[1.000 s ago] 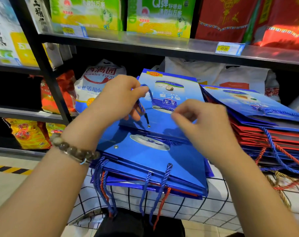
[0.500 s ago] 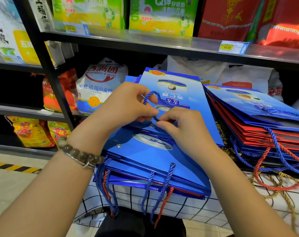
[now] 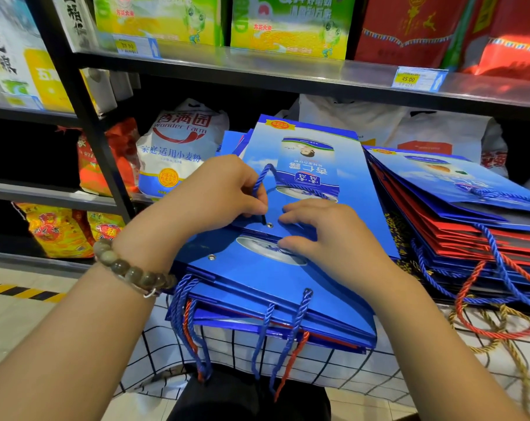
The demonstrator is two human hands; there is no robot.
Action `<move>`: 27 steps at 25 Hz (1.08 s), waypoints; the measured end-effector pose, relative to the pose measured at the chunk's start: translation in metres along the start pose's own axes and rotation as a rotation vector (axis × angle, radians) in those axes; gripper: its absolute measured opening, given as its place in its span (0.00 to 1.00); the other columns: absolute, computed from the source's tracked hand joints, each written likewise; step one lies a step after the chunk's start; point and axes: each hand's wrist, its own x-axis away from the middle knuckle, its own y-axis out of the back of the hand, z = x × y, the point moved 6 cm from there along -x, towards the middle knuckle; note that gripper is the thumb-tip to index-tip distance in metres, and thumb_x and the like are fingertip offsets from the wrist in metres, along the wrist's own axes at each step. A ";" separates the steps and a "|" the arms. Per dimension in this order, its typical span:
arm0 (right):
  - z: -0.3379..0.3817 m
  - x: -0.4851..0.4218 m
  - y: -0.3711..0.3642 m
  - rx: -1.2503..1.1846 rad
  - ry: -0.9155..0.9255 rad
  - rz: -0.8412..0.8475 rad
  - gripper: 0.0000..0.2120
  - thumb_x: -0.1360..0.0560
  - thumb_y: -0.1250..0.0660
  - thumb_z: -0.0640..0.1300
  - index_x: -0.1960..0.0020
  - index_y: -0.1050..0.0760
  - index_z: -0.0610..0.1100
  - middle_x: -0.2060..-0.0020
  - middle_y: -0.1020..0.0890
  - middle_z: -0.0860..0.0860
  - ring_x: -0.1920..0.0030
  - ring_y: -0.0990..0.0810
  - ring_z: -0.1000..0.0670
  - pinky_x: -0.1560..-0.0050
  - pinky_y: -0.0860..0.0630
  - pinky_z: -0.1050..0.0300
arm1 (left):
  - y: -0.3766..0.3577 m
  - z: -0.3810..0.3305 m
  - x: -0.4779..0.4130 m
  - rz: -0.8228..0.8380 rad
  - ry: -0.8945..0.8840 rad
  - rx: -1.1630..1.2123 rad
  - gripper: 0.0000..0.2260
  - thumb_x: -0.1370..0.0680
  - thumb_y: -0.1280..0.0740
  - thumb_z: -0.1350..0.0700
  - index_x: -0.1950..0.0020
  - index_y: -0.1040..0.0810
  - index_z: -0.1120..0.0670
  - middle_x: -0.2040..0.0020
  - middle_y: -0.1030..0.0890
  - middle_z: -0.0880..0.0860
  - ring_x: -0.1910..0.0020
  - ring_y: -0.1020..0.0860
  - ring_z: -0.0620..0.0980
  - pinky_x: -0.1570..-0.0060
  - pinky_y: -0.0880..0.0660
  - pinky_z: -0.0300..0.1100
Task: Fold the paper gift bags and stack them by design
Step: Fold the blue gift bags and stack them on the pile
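A flat blue gift bag (image 3: 312, 153) with a printed can lies on top of a pile of folded blue bags (image 3: 257, 287). My left hand (image 3: 215, 196) pinches the black tip of the bag's blue rope handle (image 3: 265, 174) right at a metal eyelet (image 3: 270, 225). My right hand (image 3: 327, 235) rests beside it, its curled fingers pressing the bag's edge down near the eyelet. A second pile of blue and red folded bags (image 3: 458, 214) lies to the right.
The piles lie on a white cloth with a black grid (image 3: 333, 369). Behind stand black store shelves (image 3: 257, 71) with a flour sack (image 3: 178, 147), snack packs and boxes. Loose red and gold cords (image 3: 485, 326) hang at the right.
Both hands came together and lowered onto the bag. My left hand brought the rope's tip down to the eyelet, and my right hand settled on the bag's near edge.
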 end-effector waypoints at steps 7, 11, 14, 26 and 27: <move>0.002 0.003 0.004 -0.031 0.001 -0.054 0.11 0.25 0.34 0.50 0.46 0.20 0.48 0.47 0.18 0.53 0.43 0.23 0.49 0.46 0.27 0.47 | -0.009 -0.010 -0.004 0.055 -0.057 -0.109 0.05 0.28 0.29 0.58 0.65 0.20 0.53 0.67 0.21 0.50 0.69 0.28 0.44 0.70 0.34 0.33; 0.004 0.004 0.009 0.179 -0.040 -0.108 0.12 0.21 0.43 0.52 0.44 0.23 0.51 0.51 0.18 0.50 0.48 0.23 0.44 0.53 0.27 0.50 | -0.015 -0.015 -0.003 0.127 -0.093 -0.163 0.18 0.23 0.36 0.50 0.69 0.29 0.59 0.71 0.30 0.55 0.72 0.36 0.47 0.70 0.41 0.41; -0.003 0.004 0.017 0.086 -0.091 -0.181 0.12 0.21 0.42 0.51 0.46 0.23 0.49 0.57 0.18 0.47 0.53 0.24 0.42 0.57 0.28 0.51 | -0.013 -0.018 0.003 0.142 -0.132 0.092 0.12 0.21 0.40 0.50 0.61 0.27 0.56 0.72 0.32 0.48 0.72 0.35 0.43 0.70 0.38 0.35; -0.016 -0.005 0.013 -0.133 -0.135 -0.049 0.08 0.23 0.38 0.48 0.57 0.21 0.50 0.65 0.22 0.51 0.59 0.26 0.48 0.56 0.27 0.51 | -0.023 -0.037 0.004 0.147 -0.432 -0.570 0.12 0.22 0.38 0.55 0.44 0.22 0.40 0.53 0.19 0.47 0.59 0.32 0.45 0.58 0.30 0.43; -0.017 -0.006 0.013 -0.140 -0.141 -0.052 0.08 0.23 0.38 0.48 0.58 0.22 0.50 0.66 0.23 0.52 0.60 0.27 0.49 0.57 0.28 0.51 | -0.025 -0.039 0.004 0.131 -0.462 -0.623 0.11 0.22 0.39 0.54 0.45 0.22 0.40 0.53 0.19 0.47 0.59 0.32 0.46 0.61 0.31 0.43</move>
